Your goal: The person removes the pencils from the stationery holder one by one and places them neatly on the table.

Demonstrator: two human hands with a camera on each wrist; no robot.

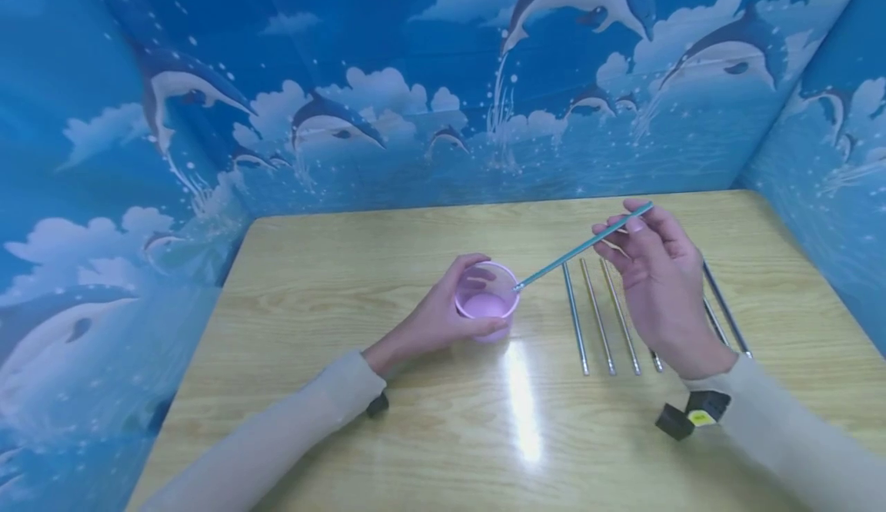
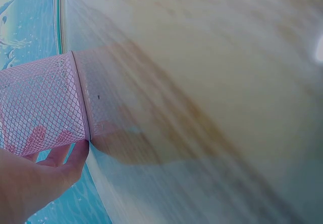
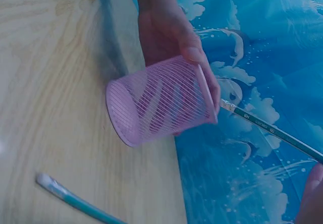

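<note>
My left hand (image 1: 443,310) grips a pink mesh pencil cup (image 1: 486,307) around its side, thumb toward me and fingers behind. The cup's mouth faces up in the head view, and its bottom shows bare inside. Between the fingertips of my right hand (image 1: 661,297) a green pencil (image 1: 581,248) is pinched near its far end. It slants down to the left, its eraser end right at the cup's rim. The right wrist view shows the pencil's metal ferrule (image 3: 228,105) beside the rim of the cup (image 3: 166,103). The left wrist view shows the mesh wall (image 2: 40,98) close up.
Right of the cup several pencils lie roughly parallel on the wooden table (image 1: 332,281), among them a green pencil (image 1: 575,320) and a dark one (image 1: 727,308). My right hand partly covers the row. A dolphin-print backdrop (image 1: 388,143) closes off the back and sides.
</note>
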